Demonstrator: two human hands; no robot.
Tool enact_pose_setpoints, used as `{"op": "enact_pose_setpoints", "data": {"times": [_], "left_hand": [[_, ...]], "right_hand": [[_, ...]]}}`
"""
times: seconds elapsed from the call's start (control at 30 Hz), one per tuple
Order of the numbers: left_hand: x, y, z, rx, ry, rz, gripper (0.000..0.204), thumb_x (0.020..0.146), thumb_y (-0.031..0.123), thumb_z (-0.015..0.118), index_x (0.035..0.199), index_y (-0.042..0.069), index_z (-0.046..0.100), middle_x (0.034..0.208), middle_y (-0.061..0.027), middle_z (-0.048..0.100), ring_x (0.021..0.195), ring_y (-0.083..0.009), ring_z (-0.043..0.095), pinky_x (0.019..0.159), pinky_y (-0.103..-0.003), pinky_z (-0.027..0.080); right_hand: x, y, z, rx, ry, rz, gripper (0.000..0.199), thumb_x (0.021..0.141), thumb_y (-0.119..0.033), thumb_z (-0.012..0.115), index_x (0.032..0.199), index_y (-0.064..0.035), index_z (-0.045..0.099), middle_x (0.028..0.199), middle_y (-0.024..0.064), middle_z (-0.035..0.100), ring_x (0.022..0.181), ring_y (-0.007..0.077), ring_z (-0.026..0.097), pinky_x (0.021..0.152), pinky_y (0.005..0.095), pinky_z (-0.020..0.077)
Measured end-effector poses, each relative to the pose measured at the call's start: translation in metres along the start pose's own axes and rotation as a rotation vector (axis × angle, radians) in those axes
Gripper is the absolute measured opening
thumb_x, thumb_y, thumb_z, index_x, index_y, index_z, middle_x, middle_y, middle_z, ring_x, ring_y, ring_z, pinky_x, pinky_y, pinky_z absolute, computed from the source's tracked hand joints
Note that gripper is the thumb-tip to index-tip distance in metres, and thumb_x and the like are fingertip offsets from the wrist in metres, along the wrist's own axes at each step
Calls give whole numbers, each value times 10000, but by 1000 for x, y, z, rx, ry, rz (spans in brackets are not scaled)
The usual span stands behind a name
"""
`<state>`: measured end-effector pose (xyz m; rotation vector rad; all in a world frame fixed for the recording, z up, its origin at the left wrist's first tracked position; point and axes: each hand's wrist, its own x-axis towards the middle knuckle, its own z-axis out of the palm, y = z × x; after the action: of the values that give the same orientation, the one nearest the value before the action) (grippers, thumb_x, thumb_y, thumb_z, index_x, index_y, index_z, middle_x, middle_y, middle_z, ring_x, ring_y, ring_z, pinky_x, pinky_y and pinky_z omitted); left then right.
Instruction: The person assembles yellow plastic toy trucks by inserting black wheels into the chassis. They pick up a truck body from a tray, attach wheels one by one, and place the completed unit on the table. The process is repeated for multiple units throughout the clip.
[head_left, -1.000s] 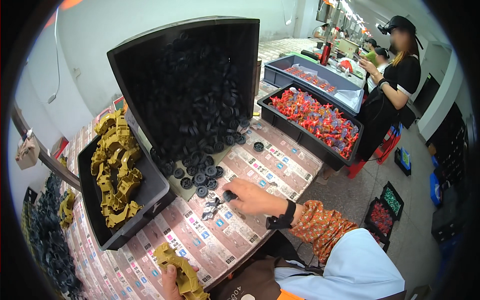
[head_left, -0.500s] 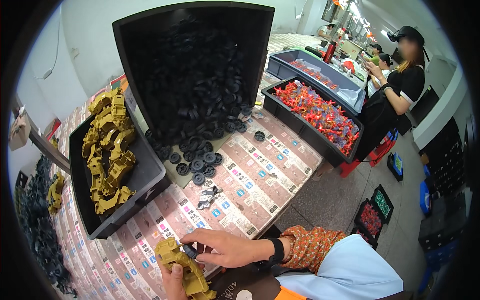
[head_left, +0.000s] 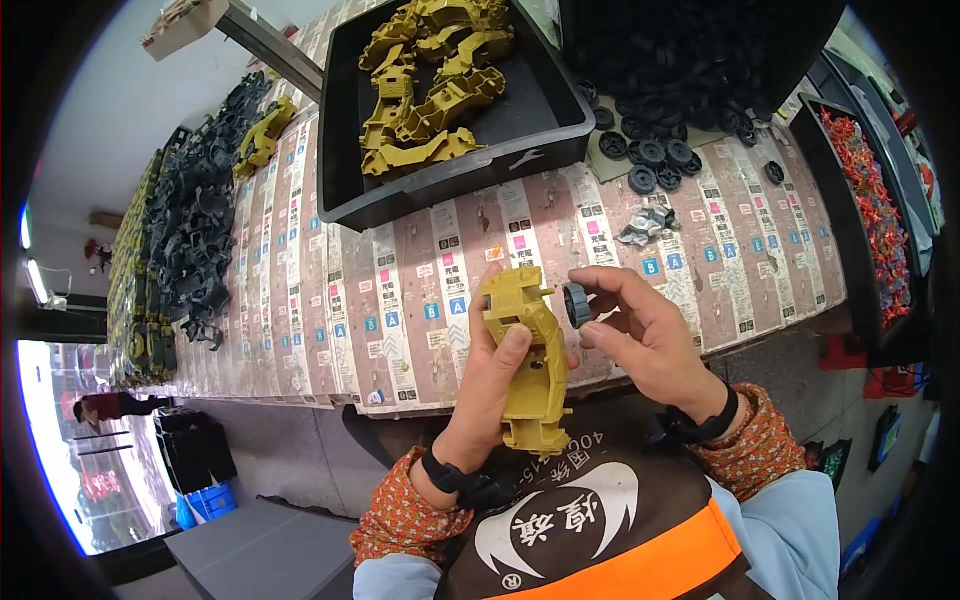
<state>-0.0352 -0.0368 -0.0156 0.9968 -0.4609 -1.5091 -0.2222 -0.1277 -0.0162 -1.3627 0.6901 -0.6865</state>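
My left hand (head_left: 490,365) grips a mustard-yellow plastic toy car chassis (head_left: 532,375) upright in front of my apron, the thumb lying across its middle. Short axle stubs stick out of the chassis on its right side. Between thumb and fingers of my right hand (head_left: 645,335) is a dark toy wheel (head_left: 577,305). The wheel faces the upper axle stub, with a small gap between them. More yellow chassis pieces (head_left: 450,95) lie heaped in a black tray (head_left: 520,175) beyond my hands.
Loose black wheels (head_left: 650,155) spill from a large dark bin at the back right. Crumpled foil-like scrap (head_left: 648,226) lies on the patterned tabletop (head_left: 420,250). Dark plastic parts (head_left: 195,200) pile up at left, near a single yellow piece (head_left: 263,137). A bin of red parts (head_left: 868,215) stands at far right.
The view has swung left and down, showing both forearms. The chassis is now held upright in the middle. My right hand with the wheel is now slightly apart from the chassis.
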Motion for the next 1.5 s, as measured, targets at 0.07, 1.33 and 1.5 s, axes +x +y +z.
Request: {"op": "enact_pose_setpoints", "data": {"times": [0.07,1.33,1.5], "left_hand": [[-2,0,1,32,-30,-1,848,1023,335,675,1634,253,92,1310,-128,566,970,-271,707,800,-398,635],[-3,-23,6,701,-133,216,911,977,98,697,1632,103,64,1400,-202,493,1262,-289,570,1076,-411,463],[0,-20,4,828,-183,331,899,969,93,707,1627,100,94,1417,-185,472,1243,-291,573,1080,-403,460]], "right_hand": [[1,-2,2,39,0,24,483,963,-4,632,1435,-7,532,1216,48,622,1035,87,608,847,244,528],[-24,8,-2,106,-88,66,793,802,80,460,1580,85,305,1387,211,640,1241,238,645,970,312,540],[-17,-6,-5,250,-80,167,699,831,56,480,1529,37,444,1257,204,710,1125,238,708,856,328,583]]}}
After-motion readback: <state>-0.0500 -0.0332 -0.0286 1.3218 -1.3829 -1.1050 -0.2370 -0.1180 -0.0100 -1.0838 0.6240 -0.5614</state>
